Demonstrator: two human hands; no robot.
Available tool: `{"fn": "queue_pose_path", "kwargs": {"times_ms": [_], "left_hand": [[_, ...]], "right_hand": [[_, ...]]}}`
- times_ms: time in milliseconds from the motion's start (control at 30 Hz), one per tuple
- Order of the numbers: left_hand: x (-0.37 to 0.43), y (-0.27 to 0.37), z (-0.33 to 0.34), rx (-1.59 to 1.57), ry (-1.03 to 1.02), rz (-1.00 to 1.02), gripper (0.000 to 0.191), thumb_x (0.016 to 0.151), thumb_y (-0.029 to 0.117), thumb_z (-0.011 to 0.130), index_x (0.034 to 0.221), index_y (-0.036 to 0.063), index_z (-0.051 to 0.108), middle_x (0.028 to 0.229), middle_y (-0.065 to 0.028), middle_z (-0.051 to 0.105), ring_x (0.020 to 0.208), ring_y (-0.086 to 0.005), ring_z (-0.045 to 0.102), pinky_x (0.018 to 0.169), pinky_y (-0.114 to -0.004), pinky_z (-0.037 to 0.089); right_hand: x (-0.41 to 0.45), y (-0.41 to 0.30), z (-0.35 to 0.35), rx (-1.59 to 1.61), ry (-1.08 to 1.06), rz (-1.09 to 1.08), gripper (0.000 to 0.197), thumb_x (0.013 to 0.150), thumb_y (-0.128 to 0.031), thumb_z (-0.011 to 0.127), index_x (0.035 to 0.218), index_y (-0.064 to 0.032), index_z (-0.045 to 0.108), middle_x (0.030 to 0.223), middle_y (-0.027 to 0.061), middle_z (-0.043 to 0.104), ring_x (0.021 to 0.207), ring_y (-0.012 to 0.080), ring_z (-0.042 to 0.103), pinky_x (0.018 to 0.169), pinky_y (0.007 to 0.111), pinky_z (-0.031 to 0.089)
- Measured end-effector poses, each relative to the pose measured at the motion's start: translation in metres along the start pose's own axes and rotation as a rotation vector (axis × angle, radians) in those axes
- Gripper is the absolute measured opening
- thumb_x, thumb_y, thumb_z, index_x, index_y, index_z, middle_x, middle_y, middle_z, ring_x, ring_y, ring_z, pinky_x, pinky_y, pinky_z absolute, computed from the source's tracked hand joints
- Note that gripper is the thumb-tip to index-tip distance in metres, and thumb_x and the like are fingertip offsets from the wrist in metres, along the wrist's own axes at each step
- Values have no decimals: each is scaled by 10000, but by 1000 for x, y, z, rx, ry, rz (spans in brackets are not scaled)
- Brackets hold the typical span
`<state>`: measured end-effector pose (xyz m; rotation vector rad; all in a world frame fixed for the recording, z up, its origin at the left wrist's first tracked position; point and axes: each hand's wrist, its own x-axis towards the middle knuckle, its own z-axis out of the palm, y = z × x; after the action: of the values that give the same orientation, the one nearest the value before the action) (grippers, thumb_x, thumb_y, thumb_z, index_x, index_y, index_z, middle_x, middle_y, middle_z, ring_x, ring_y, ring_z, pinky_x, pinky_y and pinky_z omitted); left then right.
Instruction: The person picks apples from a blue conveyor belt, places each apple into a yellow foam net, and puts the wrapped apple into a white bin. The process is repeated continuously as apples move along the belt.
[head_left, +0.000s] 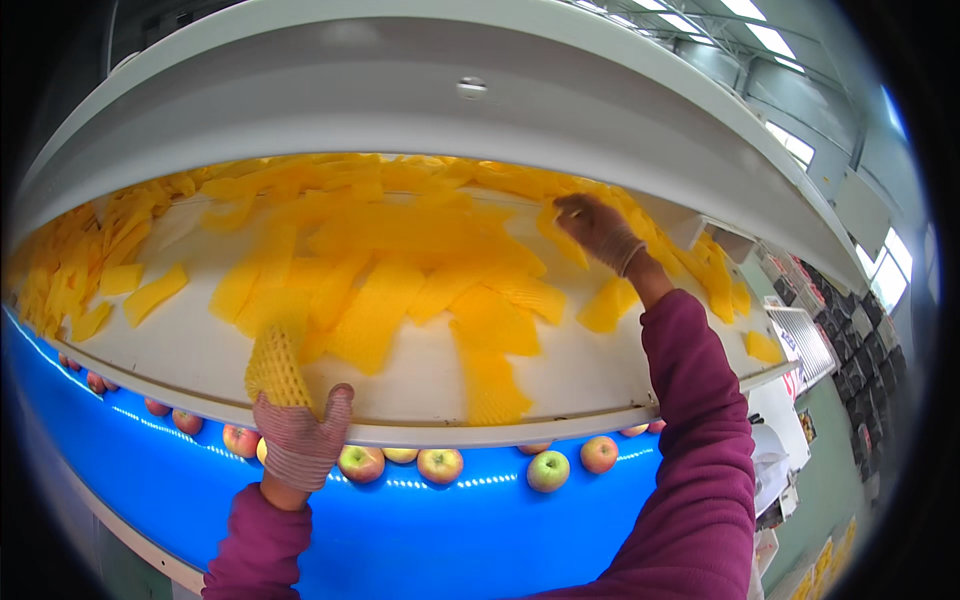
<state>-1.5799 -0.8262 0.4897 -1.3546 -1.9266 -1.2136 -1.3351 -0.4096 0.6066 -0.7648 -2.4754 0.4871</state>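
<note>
My left hand (304, 442), in a thin striped glove, is at the front rim of a white tray (420, 382), over the edge of a blue conveyor belt. A yellow foam net sleeve (277, 367) stands up from behind its fingers; the thumb is apart from them. My right hand (592, 225), gloved too, is raised over the back right of the tray, its fingers curled close to yellow foam sleeves; whether it holds one cannot be told. Many flat yellow foam net sleeves (382, 300) lie overlapping in the middle of the tray, partly blurred.
Apples (440, 466) sit in a row on the blue belt (450, 532) below the tray's front rim (480, 435). A broad white panel (360, 90) overhangs the tray's back. More foam sleeves are heaped at the left (67, 277). Dark crates (855, 352) are stacked far right.
</note>
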Motion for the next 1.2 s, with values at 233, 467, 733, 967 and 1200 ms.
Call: {"fn": "queue_pose_path", "kwargs": {"times_ms": [233, 467, 733, 967, 1200], "left_hand": [[0, -8, -2, 10, -23, -23, 542, 851, 54, 727, 1346, -16, 519, 1220, -231, 611, 1068, -426, 599, 926, -464, 489], [0, -14, 2, -135, -36, -146, 611, 894, 51, 663, 1451, -47, 431, 1377, -230, 549, 1284, -371, 531, 1115, -421, 399], [-2, -22, 1, 5, 12, -49, 545, 900, 61, 705, 1395, -55, 505, 1342, -257, 591, 1200, -395, 596, 1046, -427, 456], [-3, -44, 4, 72, 5, -17, 443, 915, 116, 735, 1283, -86, 594, 1209, -275, 655, 1102, -424, 634, 971, -452, 488], [-9, -53, 0, 137, -161, -257, 484, 964, 141, 673, 1371, -80, 534, 1305, -276, 616, 1180, -394, 596, 1037, -445, 446]], "right_hand": [[1, 188, -81, -194, 586, 344, 540, 954, -475, 541, 1371, -136, 597, 1329, 152, 628, 1233, 303, 603, 1030, 403, 477], [20, 205, -41, -381, 107, 556, 697, 893, -594, 597, 1441, -165, 560, 1376, 175, 619, 1304, 350, 570, 1081, 425, 447], [-52, 66, -30, -205, -189, 387, 725, 909, -578, 606, 1502, -179, 487, 1485, 150, 537, 1380, 369, 490, 1125, 453, 396], [-107, 104, -128, -285, 562, 448, 435, 963, -385, 577, 1306, -125, 636, 1369, 195, 598, 1215, 389, 599, 1043, 441, 472], [-205, 233, -184, -574, 460, 1058, 865, 828, -577, 674, 1564, -218, 399, 1536, 153, 473, 1388, 336, 496, 1120, 433, 430]]}}
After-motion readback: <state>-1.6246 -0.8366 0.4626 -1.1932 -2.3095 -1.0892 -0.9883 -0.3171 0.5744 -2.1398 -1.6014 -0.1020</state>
